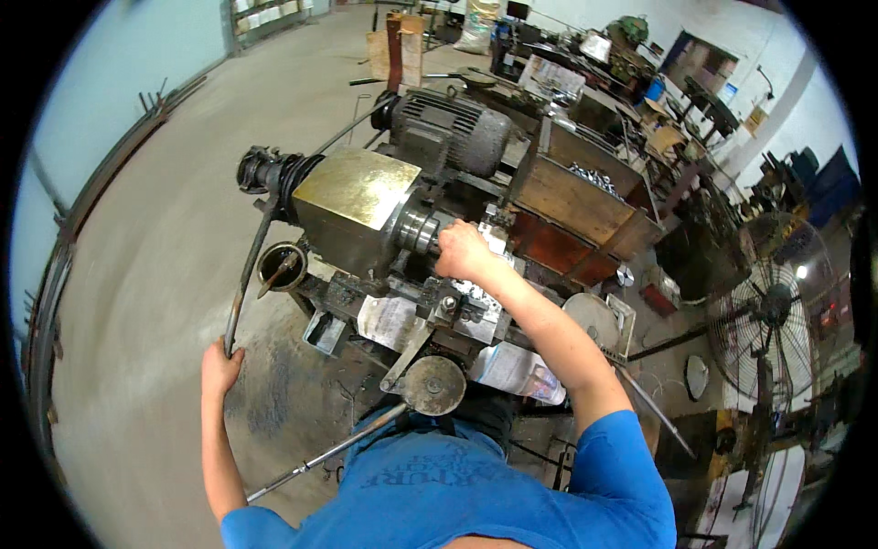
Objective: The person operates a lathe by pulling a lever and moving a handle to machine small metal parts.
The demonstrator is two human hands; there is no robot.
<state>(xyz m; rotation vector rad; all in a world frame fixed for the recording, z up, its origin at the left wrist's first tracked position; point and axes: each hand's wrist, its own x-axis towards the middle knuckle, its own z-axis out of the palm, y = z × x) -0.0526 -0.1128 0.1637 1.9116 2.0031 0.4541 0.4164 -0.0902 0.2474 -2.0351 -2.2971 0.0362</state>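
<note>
A small lathe stands before me, its headstock [352, 197] topped with a shiny brass-coloured cover. My left hand [220, 368] is wrapped round the lower end of a long metal lever [245, 291], which slants up to the spindle's rear end. At the front of the steel chuck [418, 229], my right hand [465, 251] is closed with its fingers bent. Whatever it holds there is hidden behind the fingers. Just below that hand is the tool post [447, 306] on the carriage, with metal chips around it.
Behind the headstock sits a finned electric motor [448, 131]. A wooden box [585, 188] holding small metal parts is at the back right. An oily pot with a brush [282, 266] hangs at the left. A round handwheel [434, 385] is close to my body; a large fan [773, 306] stands right.
</note>
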